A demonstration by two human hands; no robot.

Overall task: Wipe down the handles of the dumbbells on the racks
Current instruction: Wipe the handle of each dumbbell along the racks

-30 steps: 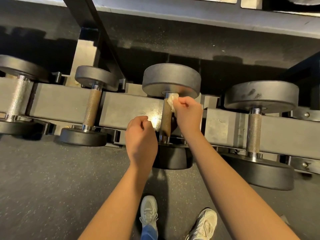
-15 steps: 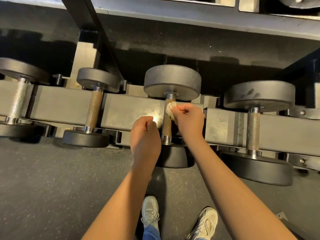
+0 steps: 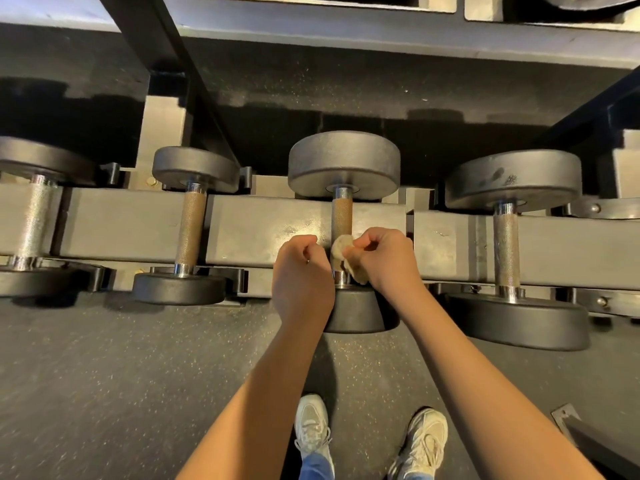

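Several black dumbbells lie in a low rack (image 3: 131, 226). The middle dumbbell (image 3: 344, 161) has a brownish knurled handle (image 3: 341, 216). My right hand (image 3: 384, 261) pinches a small white wipe (image 3: 341, 249) against the near end of that handle. My left hand (image 3: 301, 275) sits just left of the handle with its fingers curled; nothing shows in it. The near head of this dumbbell is partly hidden by both wrists.
Neighbouring dumbbells sit to the left (image 3: 191, 223), far left (image 3: 34, 216) and right (image 3: 507, 247). An upper rack shelf (image 3: 381, 32) and a slanted black post (image 3: 166, 64) hang above. My two shoes (image 3: 313, 427) stand on the dark speckled floor.
My right hand has slid the wipe down the middle handle from the far end to the near end. My left hand stayed beside the handle.
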